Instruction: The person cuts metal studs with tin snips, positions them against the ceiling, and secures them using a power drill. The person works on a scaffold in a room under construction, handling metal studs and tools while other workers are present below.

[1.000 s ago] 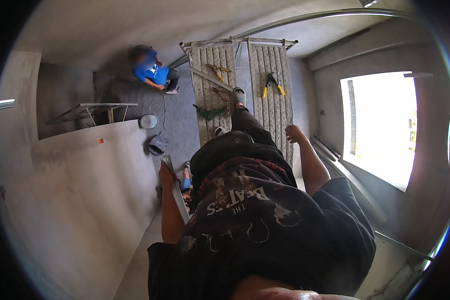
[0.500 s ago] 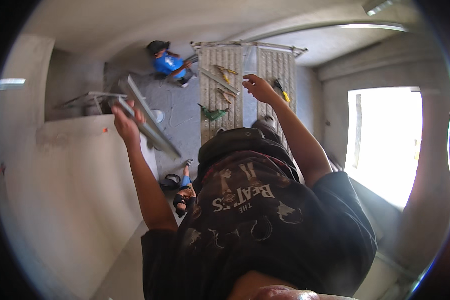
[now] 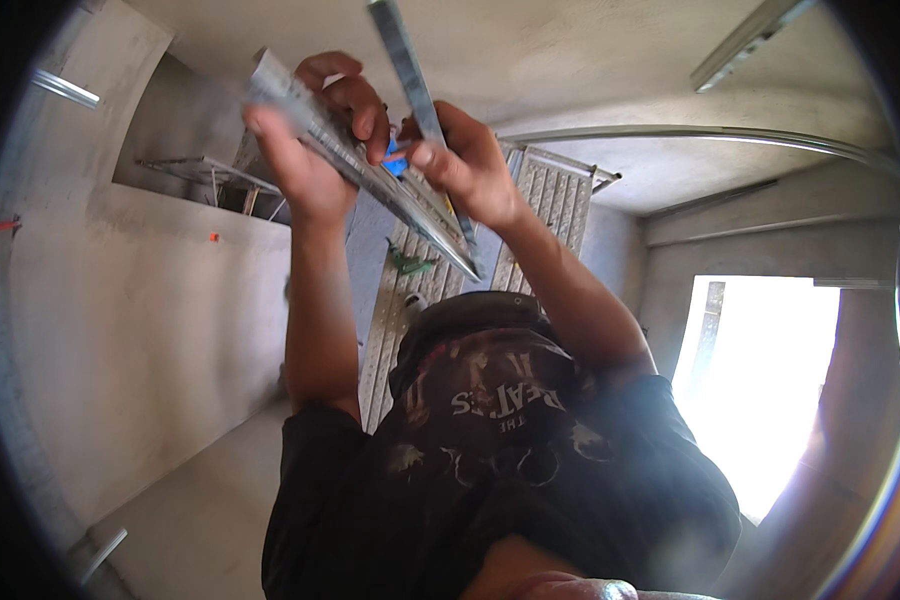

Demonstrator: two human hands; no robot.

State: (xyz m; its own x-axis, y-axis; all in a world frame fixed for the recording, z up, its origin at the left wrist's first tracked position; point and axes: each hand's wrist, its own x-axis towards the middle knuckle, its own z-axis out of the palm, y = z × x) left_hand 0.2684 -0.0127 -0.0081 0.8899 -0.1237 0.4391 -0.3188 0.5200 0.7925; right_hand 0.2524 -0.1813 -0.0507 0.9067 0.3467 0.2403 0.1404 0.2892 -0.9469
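In the head view, a thin metal frame (image 3: 210,166) stands left of the ridged scaffold platform (image 3: 560,205), a green tool (image 3: 410,263) lies on it, a blue patch (image 3: 395,162) behind the hands is too hidden to identify, and, above the platform, the left hand (image 3: 322,180) curls round a metal channel (image 3: 420,226) while the right hand (image 3: 478,172) pinches a metal strip (image 3: 406,62).

Metal channel (image 3: 385,190) — end blurred, person (image 3: 394,166) — mostly hidden

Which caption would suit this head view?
Left hand and right hand hold metal strips above a ridged platform with a green tool.
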